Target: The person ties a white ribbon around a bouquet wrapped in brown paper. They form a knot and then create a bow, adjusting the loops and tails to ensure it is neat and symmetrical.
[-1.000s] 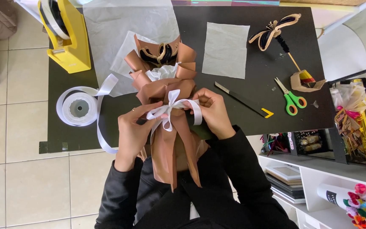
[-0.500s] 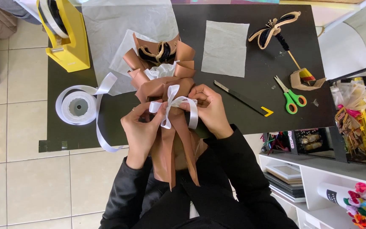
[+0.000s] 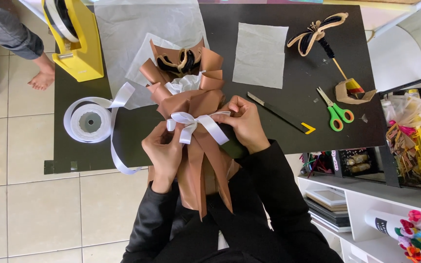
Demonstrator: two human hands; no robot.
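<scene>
Bouquet (image 3: 198,104): brown paper wrap, lying at centre of frame on the black table (image 3: 317,117), head toward the top, tail hanging over the near edge toward the lap.
Bouquet look: ruffled brown folds around white tissue and a dark, tan-edged flower at the top; narrow waist; long brown tails below.
White ribbon bow (image 3: 193,124): tied round the waist, two loops, ends trailing down.
Left hand (image 3: 164,151): fingers pinched on the bow's left loop, palm against the wrap's lower left.
Right hand (image 3: 242,122): fingers clenched on the bow's right end, at the wrap's right side.
Ribbon roll (image 3: 88,122): white, flat on the table at left; loose strip curling up toward the bouquet and down over the table edge.
Tape dispenser (image 3: 74,39): yellow, upper left.
Paper sheets: large pale sheet (image 3: 137,29) under the bouquet head; smaller square (image 3: 260,54) to upper right.
Right of table: dark knife with yellow tip (image 3: 281,114), green-handled scissors (image 3: 336,111), a second dark flower on a stick (image 3: 320,36).
Shelf unit (image 3: 366,204), lower right: stacked flat items in a white compartment; bright ribbons at the corner.
Rack (image 3: 410,141), right edge: cellophane-wrapped bits, contents unclear.
Upper left floor: another person's bare foot (image 3: 42,78).
</scene>
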